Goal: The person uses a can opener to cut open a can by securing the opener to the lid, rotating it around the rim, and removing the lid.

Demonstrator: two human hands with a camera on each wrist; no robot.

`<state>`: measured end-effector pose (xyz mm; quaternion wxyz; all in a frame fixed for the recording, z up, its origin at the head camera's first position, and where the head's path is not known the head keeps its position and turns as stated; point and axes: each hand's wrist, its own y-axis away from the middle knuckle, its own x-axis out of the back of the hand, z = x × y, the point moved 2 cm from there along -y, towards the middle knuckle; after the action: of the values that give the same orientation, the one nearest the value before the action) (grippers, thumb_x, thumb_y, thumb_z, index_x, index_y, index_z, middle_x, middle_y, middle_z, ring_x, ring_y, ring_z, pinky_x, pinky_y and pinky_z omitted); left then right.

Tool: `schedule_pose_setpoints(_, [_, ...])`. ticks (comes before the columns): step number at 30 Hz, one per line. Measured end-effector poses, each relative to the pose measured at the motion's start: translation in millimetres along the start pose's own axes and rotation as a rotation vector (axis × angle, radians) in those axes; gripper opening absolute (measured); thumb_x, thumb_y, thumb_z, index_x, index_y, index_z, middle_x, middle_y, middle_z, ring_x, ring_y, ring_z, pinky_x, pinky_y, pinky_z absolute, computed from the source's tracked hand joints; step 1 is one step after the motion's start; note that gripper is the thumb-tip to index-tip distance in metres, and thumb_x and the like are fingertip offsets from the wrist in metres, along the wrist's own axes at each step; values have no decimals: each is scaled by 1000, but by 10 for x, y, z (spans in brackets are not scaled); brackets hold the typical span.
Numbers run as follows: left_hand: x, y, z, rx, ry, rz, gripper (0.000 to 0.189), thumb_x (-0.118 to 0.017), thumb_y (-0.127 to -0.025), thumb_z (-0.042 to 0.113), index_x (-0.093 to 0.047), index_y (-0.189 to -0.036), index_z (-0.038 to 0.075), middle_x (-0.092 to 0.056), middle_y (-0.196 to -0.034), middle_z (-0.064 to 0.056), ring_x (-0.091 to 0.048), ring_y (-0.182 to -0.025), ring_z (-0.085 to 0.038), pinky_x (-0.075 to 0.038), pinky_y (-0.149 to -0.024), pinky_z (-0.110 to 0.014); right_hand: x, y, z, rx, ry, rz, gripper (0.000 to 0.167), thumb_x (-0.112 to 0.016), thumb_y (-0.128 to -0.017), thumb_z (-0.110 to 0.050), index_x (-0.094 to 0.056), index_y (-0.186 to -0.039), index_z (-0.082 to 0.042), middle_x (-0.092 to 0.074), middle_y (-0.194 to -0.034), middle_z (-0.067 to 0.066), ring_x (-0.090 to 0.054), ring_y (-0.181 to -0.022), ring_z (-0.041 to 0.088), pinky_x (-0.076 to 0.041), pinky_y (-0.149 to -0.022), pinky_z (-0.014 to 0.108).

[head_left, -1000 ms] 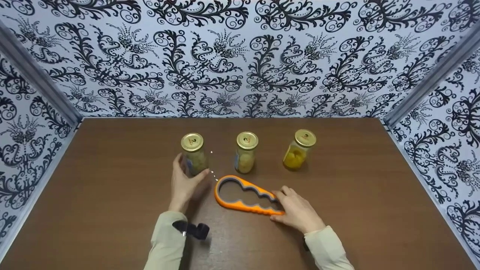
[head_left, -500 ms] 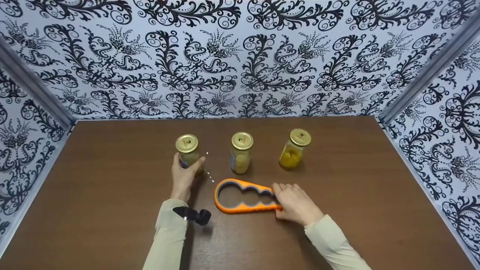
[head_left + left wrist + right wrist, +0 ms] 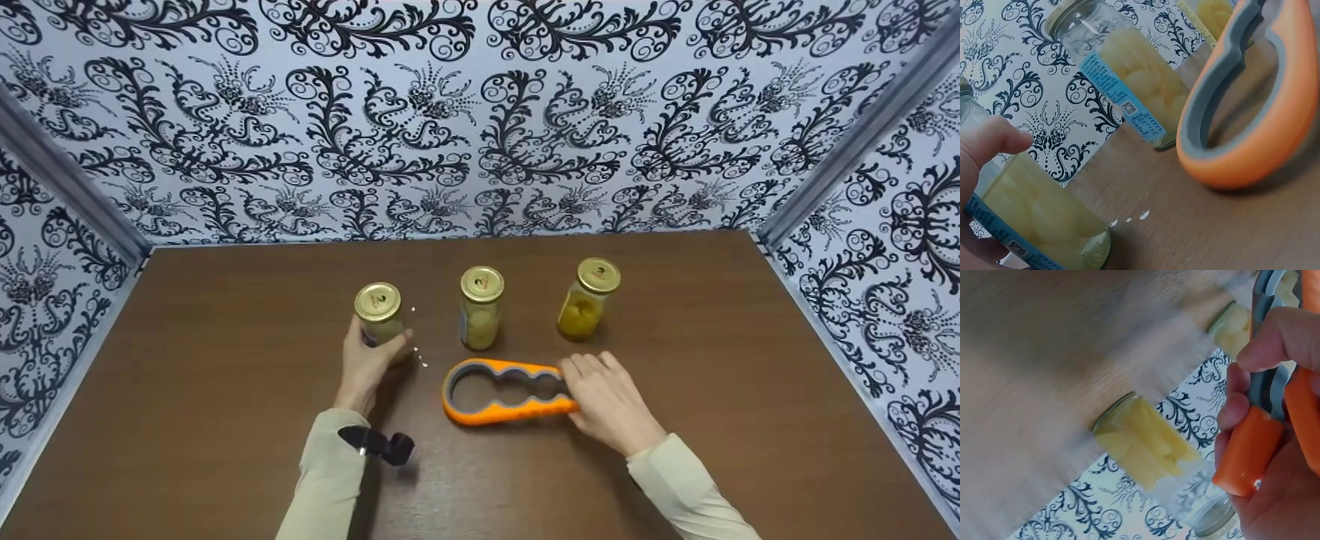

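My left hand (image 3: 367,367) grips a glass jar (image 3: 382,324) with a gold lid and pale contents, thumb on its near side. In the left wrist view, this jar (image 3: 1044,216) shows a blue label. An orange jar opener (image 3: 480,416) with a grey scalloped lining is held at its handle end by my right hand (image 3: 611,401). Its wide loop points left, towards the jar in my left hand, but stays apart from it. The right wrist view shows my fingers curled round the orange handle (image 3: 1249,450). My right palm is partly out of frame there.
A second gold-lidded jar (image 3: 481,319) with pale contents stands upright behind the opener. To its right is a jar with yellow contents (image 3: 581,315). Small white scraps (image 3: 420,356) lie on the brown table (image 3: 225,360). Patterned walls (image 3: 450,150) enclose the back and sides.
My left hand has closed more fully round the left jar, which now sits slightly nearer me. My right hand has taken a fuller grip on the opener and shifted it a little right, levelling its angle.
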<state>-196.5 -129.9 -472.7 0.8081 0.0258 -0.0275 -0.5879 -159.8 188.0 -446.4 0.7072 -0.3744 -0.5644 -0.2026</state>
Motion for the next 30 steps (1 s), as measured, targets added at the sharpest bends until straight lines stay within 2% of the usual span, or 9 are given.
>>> schedule_pose_setpoints(4, [4,33,10,-20,-21,-2,60,-74,-76,2,-48,-130,0,-54,-122,-20,-49,-116,-32,-37,-98,-40,49,57,96,-34,-37,21,53,-85,-56,-10,-60,-102,-2,-58,-89,8,-55,-82,27,-38,-73,39])
schedule_pose_setpoints(10, [-16,126,10,-8,-31,-4,51,-74,-76,1,-53,-122,0,-58,-114,-18,-53,-108,-31,-40,-92,-38,161,114,219,-77,-132,46,56,-81,-57,-7,-60,-108,1,-60,-96,9,-55,-87,29,-39,-78,41])
schedule_pose_setpoints(16, [-79,225,61,-36,-88,-34,52,-76,-74,3,-54,-121,0,-60,-114,-17,-55,-106,-31,-43,-90,-39,314,114,283,-90,-205,150,58,-76,-55,-4,-59,-110,2,-61,-96,8,-56,-86,27,-39,-79,41])
schedule_pose_setpoints(22, [-164,279,101,-78,-122,-72,58,-78,-72,4,-54,-125,-1,-61,-115,-18,-56,-105,-32,-45,-90,-42,495,-24,300,-92,-237,231,56,-74,-56,-2,-59,-110,3,-61,-92,9,-55,-82,27,-39,-78,41])
schedule_pose_setpoints(30, [-254,361,138,-115,-233,-132,66,-79,-68,4,-54,-129,3,-63,-115,-14,-59,-103,-29,-46,-90,-42,689,-290,273,-50,-269,254,55,-71,-57,-1,-58,-111,1,-63,-95,9,-57,-86,27,-37,-79,40])
